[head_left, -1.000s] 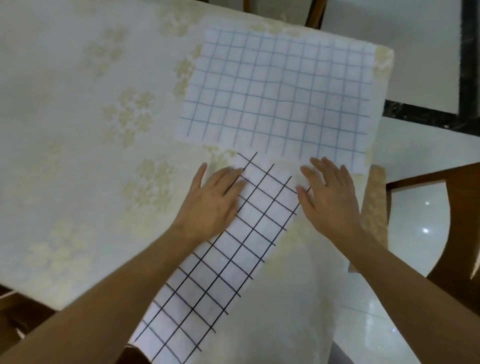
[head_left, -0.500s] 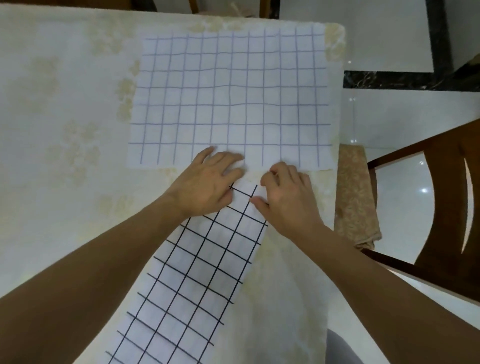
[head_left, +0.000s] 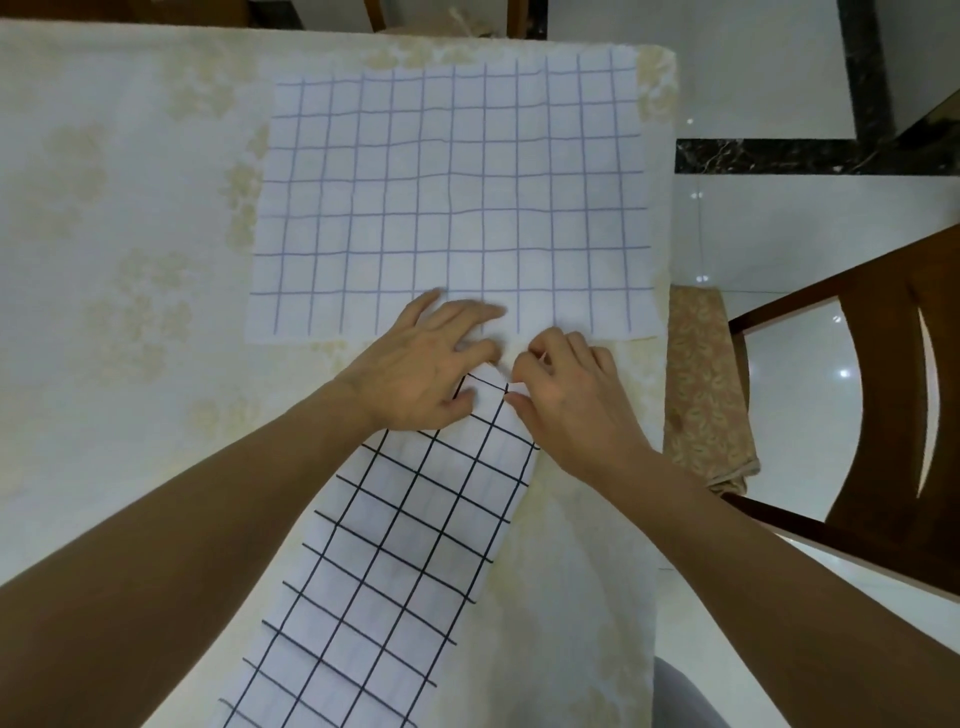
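A white cloth with a black grid (head_left: 395, 545) lies in a long strip across the table toward me. Beyond it a white cloth with a pale blue grid (head_left: 452, 202) lies flat near the table's far right corner. My left hand (head_left: 421, 364) rests on the far end of the black-grid cloth, fingers spread and reaching onto the blue-grid cloth's near edge. My right hand (head_left: 566, 400) has curled fingers and pinches the far right corner of the black-grid cloth. The two hands nearly touch.
The table carries a cream cloth with a faint floral print (head_left: 119, 312). Its right edge runs close past my right hand. A dark wooden chair (head_left: 883, 374) with a patterned seat cushion (head_left: 706, 395) stands to the right on a glossy white floor.
My right hand has slid left toward my left hand and its flat fingers have curled onto the black-grid cloth's corner. The view has shifted, bringing the blue-grid cloth nearer the centre.
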